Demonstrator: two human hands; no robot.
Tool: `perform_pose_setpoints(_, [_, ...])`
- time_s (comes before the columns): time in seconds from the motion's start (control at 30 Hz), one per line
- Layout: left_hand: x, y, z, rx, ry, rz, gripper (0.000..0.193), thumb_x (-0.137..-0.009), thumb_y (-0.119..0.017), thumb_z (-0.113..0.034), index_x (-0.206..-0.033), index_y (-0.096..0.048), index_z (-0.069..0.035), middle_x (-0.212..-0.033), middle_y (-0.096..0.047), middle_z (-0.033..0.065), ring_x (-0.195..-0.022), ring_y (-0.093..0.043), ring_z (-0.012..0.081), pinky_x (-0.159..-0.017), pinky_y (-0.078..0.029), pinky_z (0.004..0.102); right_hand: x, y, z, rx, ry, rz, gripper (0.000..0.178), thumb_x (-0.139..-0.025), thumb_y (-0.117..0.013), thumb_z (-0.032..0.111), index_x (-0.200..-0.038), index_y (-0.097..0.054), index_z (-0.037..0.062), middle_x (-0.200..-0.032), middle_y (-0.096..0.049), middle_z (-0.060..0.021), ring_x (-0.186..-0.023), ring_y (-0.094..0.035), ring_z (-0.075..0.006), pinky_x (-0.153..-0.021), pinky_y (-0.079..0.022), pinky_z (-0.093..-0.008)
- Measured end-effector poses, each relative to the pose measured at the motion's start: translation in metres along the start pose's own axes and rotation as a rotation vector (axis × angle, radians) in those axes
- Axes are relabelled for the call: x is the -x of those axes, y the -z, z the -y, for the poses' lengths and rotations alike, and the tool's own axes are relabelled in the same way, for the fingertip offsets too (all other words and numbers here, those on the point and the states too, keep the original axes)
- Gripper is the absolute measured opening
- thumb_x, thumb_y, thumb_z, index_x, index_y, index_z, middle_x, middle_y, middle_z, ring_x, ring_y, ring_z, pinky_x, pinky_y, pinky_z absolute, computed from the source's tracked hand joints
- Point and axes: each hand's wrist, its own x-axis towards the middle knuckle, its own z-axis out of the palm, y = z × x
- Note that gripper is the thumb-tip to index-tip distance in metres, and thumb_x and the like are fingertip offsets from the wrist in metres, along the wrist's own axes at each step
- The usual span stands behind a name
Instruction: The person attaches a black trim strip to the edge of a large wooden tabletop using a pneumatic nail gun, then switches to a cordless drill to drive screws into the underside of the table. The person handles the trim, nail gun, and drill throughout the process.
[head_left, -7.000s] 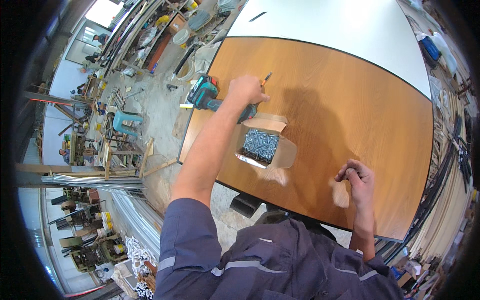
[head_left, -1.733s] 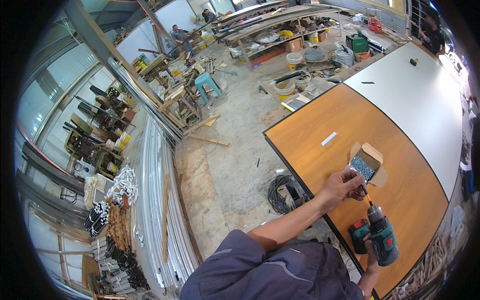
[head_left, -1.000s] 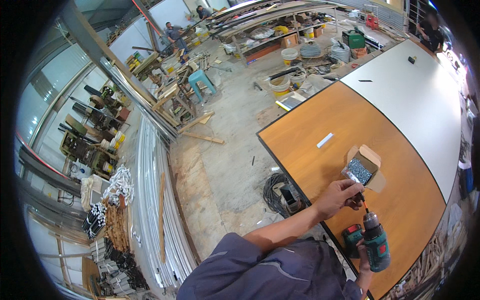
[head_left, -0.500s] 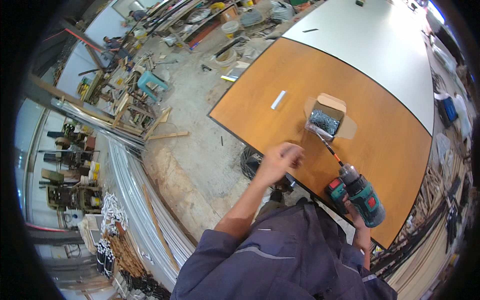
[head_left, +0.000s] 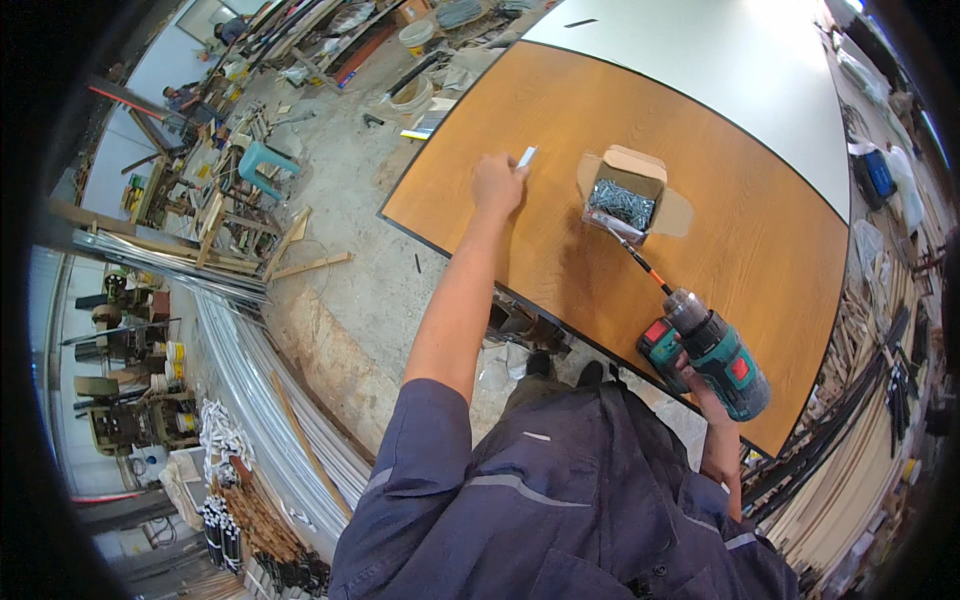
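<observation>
My left hand point(head_left: 497, 185) reaches over the wood-grain table board, its fingers closed at the lower end of a short white strip point(head_left: 528, 156). The fingers cover that end, and the strip's upper end sticks out past them. In my right hand point(head_left: 703, 388) is a green and black cordless drill point(head_left: 728, 365), held by its handle above the near right part of the board. Its long bit point(head_left: 640, 260) points away to the upper left, toward an open cardboard box point(head_left: 634, 163) of loose screws point(head_left: 622, 205). The bit's tip is close to the box's near side.
The brown board point(head_left: 730, 170) borders a white panel point(head_left: 700, 50) at the far side, where a small dark strip point(head_left: 580, 23) lies. Left on the floor are a teal stool point(head_left: 265, 165), metal tubes point(head_left: 250, 360) and wood scraps. Other people are in the far left background.
My left hand has moved forward from the board's near edge to the white strip. The drill remains in my right hand, near the box. The whole view has shifted slightly.
</observation>
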Motion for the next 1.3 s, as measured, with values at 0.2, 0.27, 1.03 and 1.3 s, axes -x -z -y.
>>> perform_pose_setpoints(0.2, [-0.004, 0.019, 0.002, 0.767, 0.428, 0.327, 0.029, -0.091, -0.07, -0.028, -0.102, -0.069, -0.001, -0.08, -0.067, 0.0088, -0.062, -0.06, 0.0175, -0.056, -0.049, 0.0332, 0.005, 0.003, -0.019, 0.011, 0.011, -0.008, 0.036, -0.079, -0.079, 0.003, -0.113, -0.066, 0.007, -0.102, -0.07, -0.0027, -0.095, -0.065, -0.017, -0.088, -0.053, -0.0335])
perform_pose_setpoints(0.27, [0.01, 0.034, -0.002, 1.165, 0.524, 0.397, 0.028, -0.098, -0.064, -0.025, -0.11, -0.063, -0.001, -0.083, -0.065, 0.0029, -0.065, -0.057, 0.0108, -0.053, -0.047, 0.0262, 0.003, 0.002, -0.014, 0.012, 0.044, -0.011, 0.038, -0.079, -0.079, 0.003, -0.114, -0.065, 0.0071, -0.104, -0.07, -0.0029, -0.096, -0.065, -0.0171, -0.088, -0.053, -0.0337])
perform_pose_setpoints(1.03, [0.145, 0.134, -0.09, 1.725, 0.349, 0.232, 0.013, -0.097, -0.061, -0.008, -0.108, -0.063, -0.003, -0.122, -0.063, 0.0246, -0.101, -0.069, 0.0332, -0.081, -0.062, 0.0416, -0.003, -0.003, 0.0, -0.107, 0.117, -0.033, 0.025, -0.085, -0.07, -0.005, -0.107, -0.065, 0.0044, -0.098, -0.069, -0.0028, -0.093, -0.065, -0.015, -0.085, -0.053, -0.0315])
perform_pose_setpoints(1.3, [0.162, 0.151, -0.098, 1.663, 0.403, 0.161, 0.031, -0.097, -0.059, -0.008, -0.126, -0.051, -0.002, -0.123, -0.061, 0.0273, -0.102, -0.069, 0.0355, -0.081, -0.063, 0.0429, -0.006, -0.006, 0.009, -0.09, 0.135, -0.02, 0.027, -0.087, -0.068, 0.001, -0.113, -0.063, 0.0038, -0.104, -0.067, -0.0043, -0.091, -0.062, -0.0148, -0.083, -0.051, -0.0316])
